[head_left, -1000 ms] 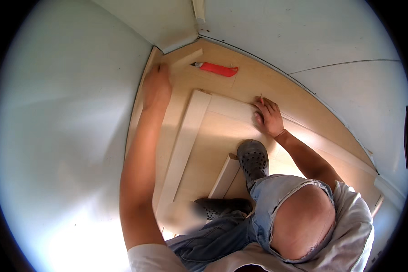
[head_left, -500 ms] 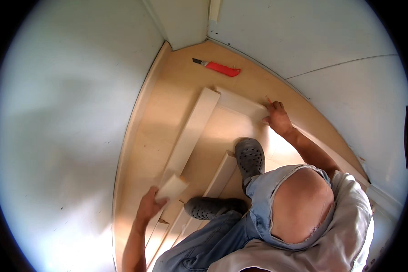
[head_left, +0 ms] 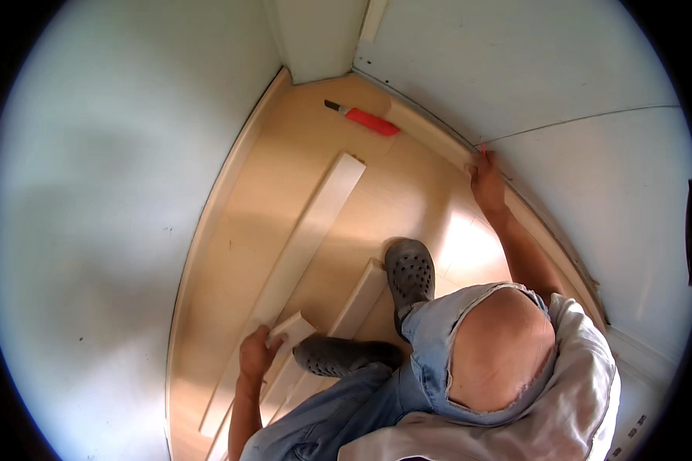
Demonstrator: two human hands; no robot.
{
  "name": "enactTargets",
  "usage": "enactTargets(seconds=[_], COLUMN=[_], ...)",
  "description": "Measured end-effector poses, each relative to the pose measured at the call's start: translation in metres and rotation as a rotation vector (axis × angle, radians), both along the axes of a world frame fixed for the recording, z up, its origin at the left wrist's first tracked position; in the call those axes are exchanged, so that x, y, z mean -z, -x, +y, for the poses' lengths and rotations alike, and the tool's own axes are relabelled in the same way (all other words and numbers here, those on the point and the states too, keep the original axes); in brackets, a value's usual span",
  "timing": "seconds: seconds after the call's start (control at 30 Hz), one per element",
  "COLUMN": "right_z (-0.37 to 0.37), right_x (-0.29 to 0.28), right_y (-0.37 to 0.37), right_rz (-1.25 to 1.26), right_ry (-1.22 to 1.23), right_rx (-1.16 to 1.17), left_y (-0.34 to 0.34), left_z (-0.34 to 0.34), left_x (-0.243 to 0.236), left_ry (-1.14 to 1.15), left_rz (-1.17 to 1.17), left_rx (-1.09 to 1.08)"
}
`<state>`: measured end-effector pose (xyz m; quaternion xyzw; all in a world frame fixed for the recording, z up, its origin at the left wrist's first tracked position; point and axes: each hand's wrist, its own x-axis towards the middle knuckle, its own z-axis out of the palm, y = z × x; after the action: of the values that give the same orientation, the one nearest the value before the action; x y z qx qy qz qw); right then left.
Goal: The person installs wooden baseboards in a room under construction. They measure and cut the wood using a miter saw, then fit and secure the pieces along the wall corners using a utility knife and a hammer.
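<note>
My left hand (head_left: 257, 353) is closed on a short cream offcut of baseboard (head_left: 294, 326), held low beside my left shoe. At the right wall, my right hand (head_left: 487, 183) grips the top of a long cream baseboard strip (head_left: 430, 129), which stands along the foot of that wall. A thin orange-red pencil (head_left: 484, 147) pokes up from the same hand. Its fingertips are partly hidden and slightly blurred. Near the far corner lies a utility knife (head_left: 371, 122) with a red handle, its dark blade out and pointing left.
One long loose board (head_left: 315, 223) runs across the floor left of centre. Another board (head_left: 365, 296) lies beside my grey clogs (head_left: 410, 270). A fitted baseboard (head_left: 231, 169) edges the pale left wall (head_left: 115, 192). The right wall (head_left: 553, 61) has a horizontal seam.
My right hand has moved the long strip from the floor up against the right wall. My left hand has shifted slightly down with the offcut. The knife lies nearly where it was.
</note>
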<state>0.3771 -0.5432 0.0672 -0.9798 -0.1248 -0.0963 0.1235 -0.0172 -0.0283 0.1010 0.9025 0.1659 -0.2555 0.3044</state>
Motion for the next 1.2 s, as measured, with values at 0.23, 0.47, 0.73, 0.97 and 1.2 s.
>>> enactTargets(seconds=[0.23,0.47,0.73,0.97,1.2], right_z=[0.022,0.045,0.072,0.08,0.072], right_x=[0.033,0.054,0.059,0.057,0.056], right_y=[-0.044,-0.079,-0.099,-0.096,-0.098], right_rz=[-0.124,-0.239,-0.383,-0.464,-0.389], right_ry=[0.051,-0.071,-0.033,0.048,0.062], right_rx=[-0.021,-0.062,-0.102,-0.062,-0.055], left_y=[-0.006,0.009,0.01,0.001,-0.009], left_z=[0.004,-0.006,-0.011,-0.011,-0.022], left_x=[0.011,0.008,0.013,0.012,0.014], left_ry=[-0.05,-0.05,-0.029,-0.029,0.028], left_rz=[0.08,0.14,0.126,0.099,0.127], left_rx=[-0.024,-0.097,-0.17,-0.164,-0.172])
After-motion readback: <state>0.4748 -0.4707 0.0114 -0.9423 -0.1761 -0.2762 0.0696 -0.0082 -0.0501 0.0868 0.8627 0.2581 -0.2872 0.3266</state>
